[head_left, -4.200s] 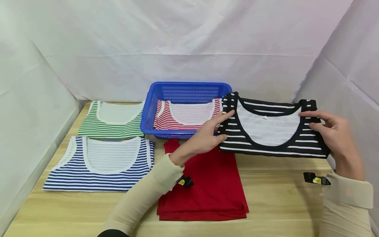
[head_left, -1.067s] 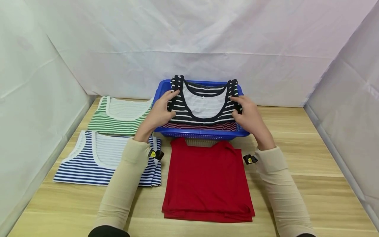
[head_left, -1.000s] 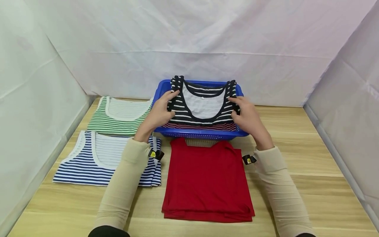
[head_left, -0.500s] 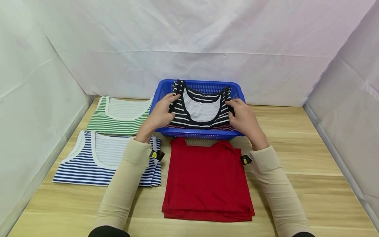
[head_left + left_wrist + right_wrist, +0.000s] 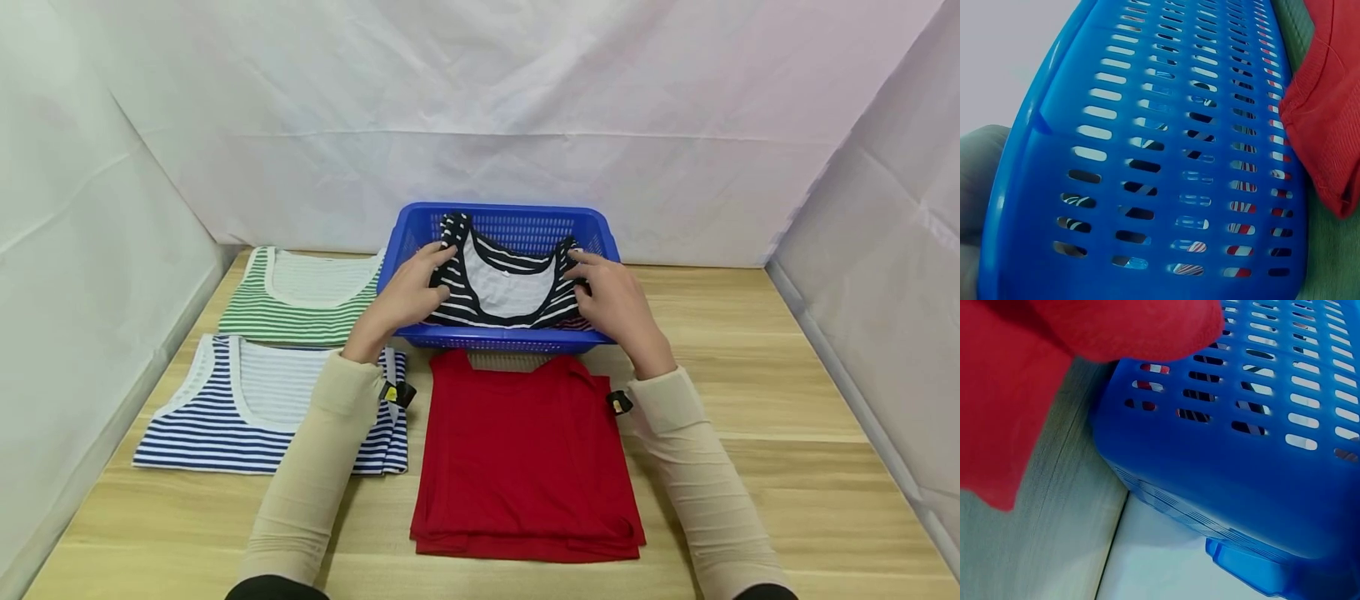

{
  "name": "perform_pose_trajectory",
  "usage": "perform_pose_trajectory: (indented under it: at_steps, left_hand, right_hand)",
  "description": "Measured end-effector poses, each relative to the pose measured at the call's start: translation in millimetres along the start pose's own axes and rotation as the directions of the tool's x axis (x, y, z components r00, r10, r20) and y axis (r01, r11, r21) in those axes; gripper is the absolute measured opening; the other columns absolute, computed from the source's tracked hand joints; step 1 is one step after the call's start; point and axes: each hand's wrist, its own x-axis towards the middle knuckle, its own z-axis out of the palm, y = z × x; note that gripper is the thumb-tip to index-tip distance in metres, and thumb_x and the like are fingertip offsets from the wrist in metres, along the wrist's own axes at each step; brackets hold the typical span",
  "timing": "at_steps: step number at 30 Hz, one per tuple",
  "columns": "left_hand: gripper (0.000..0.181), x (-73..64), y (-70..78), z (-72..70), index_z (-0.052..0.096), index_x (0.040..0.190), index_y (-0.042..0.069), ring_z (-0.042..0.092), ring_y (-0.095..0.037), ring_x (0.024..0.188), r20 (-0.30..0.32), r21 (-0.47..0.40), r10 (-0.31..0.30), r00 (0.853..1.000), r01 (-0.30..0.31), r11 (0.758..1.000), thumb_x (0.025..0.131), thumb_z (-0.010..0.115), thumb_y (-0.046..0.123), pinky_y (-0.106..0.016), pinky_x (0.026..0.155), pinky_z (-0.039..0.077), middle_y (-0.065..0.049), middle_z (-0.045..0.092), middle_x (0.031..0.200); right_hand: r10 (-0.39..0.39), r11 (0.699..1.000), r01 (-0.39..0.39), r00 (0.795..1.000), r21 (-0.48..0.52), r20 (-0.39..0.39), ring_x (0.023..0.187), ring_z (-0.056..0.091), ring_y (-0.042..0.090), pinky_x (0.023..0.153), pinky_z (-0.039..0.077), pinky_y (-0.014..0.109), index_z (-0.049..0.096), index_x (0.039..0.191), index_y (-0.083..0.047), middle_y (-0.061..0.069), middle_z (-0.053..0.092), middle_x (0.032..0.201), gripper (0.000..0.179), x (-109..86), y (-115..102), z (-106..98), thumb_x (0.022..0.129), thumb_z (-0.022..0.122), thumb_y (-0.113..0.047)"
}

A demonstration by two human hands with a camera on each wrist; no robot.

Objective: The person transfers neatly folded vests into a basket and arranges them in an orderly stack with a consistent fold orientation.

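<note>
A folded black-and-white striped tank top [image 5: 512, 293] sits low inside the blue basket [image 5: 501, 337], its neckline sagging and its straps upright. My left hand [image 5: 403, 292] grips its left side between thumb and fingers, over the basket's left rim. On the other side my right hand [image 5: 617, 300] holds the tank top near its right strap. Beneath lies a red-and-white striped tank top, mostly covered. Striped cloth shows through the slots of the basket [image 5: 1166, 150] in the left wrist view, where part of my left hand [image 5: 979, 181] appears behind the rim.
Folded tank tops lie on the wooden table [image 5: 757, 350]: a green-striped one [image 5: 300, 321] left of the basket, a blue-striped one [image 5: 217, 437] in front of that. A red folded garment [image 5: 525, 467] lies before the basket. White cloth walls [image 5: 495, 100] stand around.
The black-striped tank top has come left from beside the basket, over it and down into it, covering the red-striped one. Both hands moved with it; lately they have sunk slightly, the right drifting inward.
</note>
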Motion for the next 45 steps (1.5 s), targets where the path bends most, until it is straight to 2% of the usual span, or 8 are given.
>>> perform_pose_trajectory:
  at_steps: [2,6,9,23,30,37,41,45]
  left_hand:
    - [0.068,-0.2,-0.1,0.1,0.03,0.164,0.015,0.005,-0.034,0.163,0.012,0.0,-0.001,1.0,0.001,1.0,0.1,0.051,0.008,-0.057,0.128,0.02,-0.01,0.013,0.174]
    - [0.065,-0.5,0.6,0.2,0.03,0.164,0.013,0.003,-0.034,0.163,0.032,0.009,-0.001,1.0,0.0,1.0,0.102,0.049,0.011,-0.057,0.129,0.015,-0.011,0.013,0.175]
    - [0.063,-1.2,1.2,-0.3,0.03,0.164,0.012,0.005,-0.033,0.163,0.038,0.01,0.001,0.999,-0.001,1.0,0.102,0.047,0.011,-0.057,0.128,0.019,-0.012,0.013,0.175]
    - [0.066,0.9,0.0,1.9,0.027,0.163,0.007,0.007,-0.037,0.162,0.102,0.108,-0.024,0.995,0.013,0.994,0.106,0.053,0.029,-0.059,0.129,0.01,-0.016,0.01,0.174]
    - [0.065,1.4,1.8,2.5,0.028,0.164,0.013,0.005,-0.036,0.162,0.1,0.125,-0.001,0.995,-0.011,0.992,0.106,0.053,0.029,-0.062,0.129,0.01,-0.018,0.011,0.174]
    - [0.059,2.3,-0.9,1.7,0.039,0.16,0.009,0.018,-0.037,0.16,0.06,0.111,0.073,0.996,-0.079,0.991,0.105,0.054,0.025,-0.058,0.128,0.019,-0.019,0.028,0.169]
    - [0.055,2.0,-0.8,1.6,0.044,0.157,0.008,0.029,-0.035,0.157,0.084,0.136,0.1,0.991,-0.111,0.984,0.105,0.056,0.025,-0.056,0.127,0.025,-0.017,0.039,0.165]
    - [0.053,-0.2,2.0,0.7,0.047,0.155,0.008,0.033,-0.036,0.154,0.097,0.147,0.105,0.99,-0.119,0.982,0.105,0.056,0.025,-0.056,0.125,0.028,-0.018,0.042,0.162]
  right_hand:
    - [-0.003,1.0,0.003,1.0,0.003,0.006,0.056,0.043,0.021,0.052,0.026,0.033,0.081,0.107,-0.006,0.011,0.077,0.12,0.034,0.1,0.3,0.1,0.092,0.052,0.003]
    - [-0.001,1.0,0.002,1.0,-0.018,0.018,0.054,0.038,0.019,0.052,0.026,0.033,0.082,0.103,-0.009,0.011,0.079,0.093,0.033,0.1,0.0,-0.8,0.091,0.053,-0.001]
    - [-0.002,0.999,0.003,1.0,-0.033,0.026,0.056,0.044,0.021,0.054,0.03,0.034,0.082,0.105,-0.009,0.01,0.08,0.097,0.031,0.2,-0.8,-1.3,0.091,0.054,-0.004]
    - [0.019,0.998,-0.014,0.996,-0.061,0.086,0.062,0.052,0.024,0.056,0.038,0.036,0.079,0.111,-0.008,0.012,0.079,0.1,0.03,-0.7,-3.9,-1.4,0.095,0.055,-0.011]
    - [0.014,0.997,-0.008,0.997,-0.075,0.077,0.06,0.051,0.023,0.055,0.037,0.036,0.079,0.11,-0.006,0.014,0.079,0.099,0.031,-1.6,-2.8,-1.2,0.094,0.053,-0.009]
    - [0.012,0.997,-0.007,0.998,-0.078,0.062,0.06,0.051,0.024,0.054,0.036,0.036,0.079,0.111,-0.008,0.012,0.079,0.099,0.032,-1.3,-2.9,-1.9,0.093,0.052,-0.009]
    - [0.004,0.997,0.001,0.998,-0.082,0.063,0.062,0.052,0.025,0.056,0.036,0.036,0.079,0.111,-0.008,0.012,0.079,0.101,0.032,-1.5,-3.9,-3.3,0.093,0.052,-0.01]
    - [0.005,0.997,0.0,0.997,-0.078,0.073,0.061,0.051,0.024,0.055,0.034,0.036,0.079,0.113,-0.008,0.011,0.079,0.103,0.032,-2.1,-5.3,-5.4,0.094,0.053,-0.01]
